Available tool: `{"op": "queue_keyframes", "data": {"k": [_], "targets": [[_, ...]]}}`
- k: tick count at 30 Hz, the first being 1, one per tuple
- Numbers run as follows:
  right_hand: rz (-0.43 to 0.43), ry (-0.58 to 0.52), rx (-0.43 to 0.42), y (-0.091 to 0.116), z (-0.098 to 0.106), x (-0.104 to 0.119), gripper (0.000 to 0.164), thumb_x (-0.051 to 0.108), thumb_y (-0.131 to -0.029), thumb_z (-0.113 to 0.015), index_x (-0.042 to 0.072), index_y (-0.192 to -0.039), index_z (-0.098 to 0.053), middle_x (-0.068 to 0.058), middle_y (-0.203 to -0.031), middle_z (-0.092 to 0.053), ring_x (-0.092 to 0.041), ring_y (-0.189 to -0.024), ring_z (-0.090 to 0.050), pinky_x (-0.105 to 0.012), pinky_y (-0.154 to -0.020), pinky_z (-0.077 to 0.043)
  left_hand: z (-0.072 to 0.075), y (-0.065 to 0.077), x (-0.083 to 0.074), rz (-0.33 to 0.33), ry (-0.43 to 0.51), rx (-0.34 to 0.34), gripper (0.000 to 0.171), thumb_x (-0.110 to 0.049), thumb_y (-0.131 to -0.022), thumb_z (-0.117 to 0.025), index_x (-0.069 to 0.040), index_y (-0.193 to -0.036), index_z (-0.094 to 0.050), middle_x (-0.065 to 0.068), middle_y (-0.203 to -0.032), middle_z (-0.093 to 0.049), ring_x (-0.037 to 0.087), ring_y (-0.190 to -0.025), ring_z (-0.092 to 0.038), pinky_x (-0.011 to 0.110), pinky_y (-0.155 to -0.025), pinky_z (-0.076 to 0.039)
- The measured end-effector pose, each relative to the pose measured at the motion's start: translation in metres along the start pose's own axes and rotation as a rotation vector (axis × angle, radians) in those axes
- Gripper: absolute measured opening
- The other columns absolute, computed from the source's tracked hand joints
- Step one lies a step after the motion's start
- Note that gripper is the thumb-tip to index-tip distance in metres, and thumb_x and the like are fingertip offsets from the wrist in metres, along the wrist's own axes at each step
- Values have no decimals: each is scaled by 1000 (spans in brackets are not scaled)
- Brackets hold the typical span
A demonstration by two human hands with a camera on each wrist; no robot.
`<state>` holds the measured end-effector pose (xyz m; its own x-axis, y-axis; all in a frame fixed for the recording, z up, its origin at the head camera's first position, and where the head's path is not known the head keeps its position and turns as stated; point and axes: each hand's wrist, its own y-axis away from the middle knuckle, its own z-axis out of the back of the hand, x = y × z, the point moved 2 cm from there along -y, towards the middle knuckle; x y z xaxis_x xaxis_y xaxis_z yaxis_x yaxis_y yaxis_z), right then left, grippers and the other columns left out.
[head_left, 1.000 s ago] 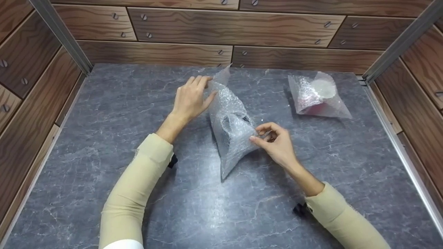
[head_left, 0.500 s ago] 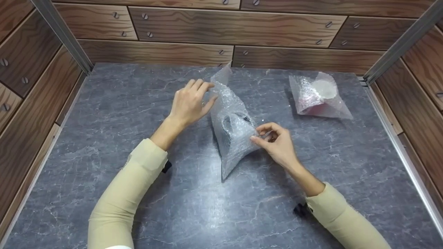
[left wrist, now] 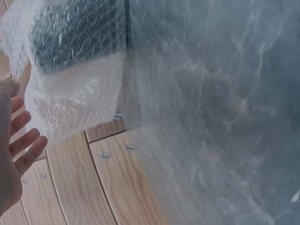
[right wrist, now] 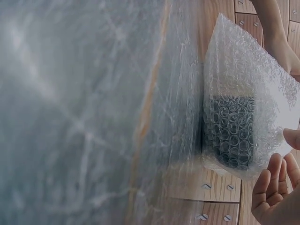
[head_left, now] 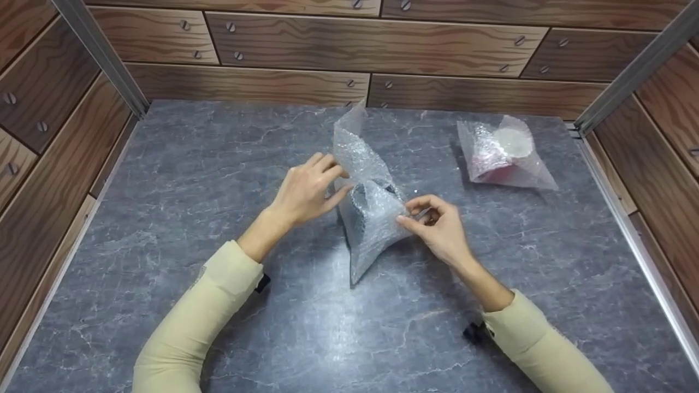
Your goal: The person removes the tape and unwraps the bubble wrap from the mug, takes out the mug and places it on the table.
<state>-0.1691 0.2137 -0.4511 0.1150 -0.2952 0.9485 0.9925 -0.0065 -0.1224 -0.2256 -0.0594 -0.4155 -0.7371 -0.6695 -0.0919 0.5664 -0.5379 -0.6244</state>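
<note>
Centrally, bubble-wrapped bundle (head_left: 375,218), right grip (head_left: 441,230) pinching its edge, left grip (head_left: 308,188) relaxed opposite

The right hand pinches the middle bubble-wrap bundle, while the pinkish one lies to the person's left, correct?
No: the pinkish bundle lies to the person's right, as the head view shows. The right hand does pinch the middle bundle.

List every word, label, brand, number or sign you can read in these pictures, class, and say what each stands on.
None can be read.
No lettering shows on the central bubble wrap, the second wrapped bundle, the table or the wood-patterned walls.
Any marking on the dark object is obscured by bubbles.
</note>
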Motion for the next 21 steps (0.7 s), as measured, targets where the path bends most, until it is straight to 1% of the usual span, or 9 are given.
{"op": "queue_keyframes", "data": {"k": [3,7,10,12,17,21], "targets": [[0,6,-3,0,0,0,27,0,-81,-88,-3,-104,-74,1,-88,-65,-6,-65,-55,-16,-58,-48,-2,4,-5,-18,11,7,19,-30,-99,-72,-12,-101,-73,5,-99,-71,20,-85,-65,30,-54,-58],[0,18,2,-1,0,0,27,0,-81,-88,-3,-104,-74,1,-88,-65,-6,-65,-56,-16,-59,-49,-6,11,-11,-38,22,31,23,-34,-100,-71,-11,-103,-73,6,-105,-73,21,-91,-66,27,-58,-59],[3,24,5,-1,0,0,28,1,-81,-88,-3,-104,-74,1,-88,-65,-6,-66,-56,-16,-60,-49,-9,16,-14,-45,29,45,25,-37,-100,-71,-12,-104,-73,6,-108,-73,21,-95,-67,27,-61,-61],[8,22,-1,-1,0,0,27,0,-80,-88,-3,-103,-74,1,-87,-65,-5,-66,-56,-16,-60,-49,-11,19,-17,-42,34,49,25,-37,-100,-70,-13,-104,-73,6,-109,-72,21,-96,-67,28,-60,-61],[22,10,-12,-1,0,-1,26,-1,-80,-88,-3,-102,-75,1,-85,-64,-4,-65,-56,-15,-59,-48,-16,23,-20,-35,44,35,24,-37,-102,-69,-14,-105,-73,5,-110,-71,21,-95,-65,29,-57,-59],[35,22,-16,-1,0,-1,25,0,-80,-89,-2,-101,-75,1,-84,-64,-4,-65,-55,-15,-59,-47,-19,26,-22,-46,39,13,24,-38,-101,-70,-15,-104,-73,5,-110,-70,22,-97,-66,30,-59,-61]]}}
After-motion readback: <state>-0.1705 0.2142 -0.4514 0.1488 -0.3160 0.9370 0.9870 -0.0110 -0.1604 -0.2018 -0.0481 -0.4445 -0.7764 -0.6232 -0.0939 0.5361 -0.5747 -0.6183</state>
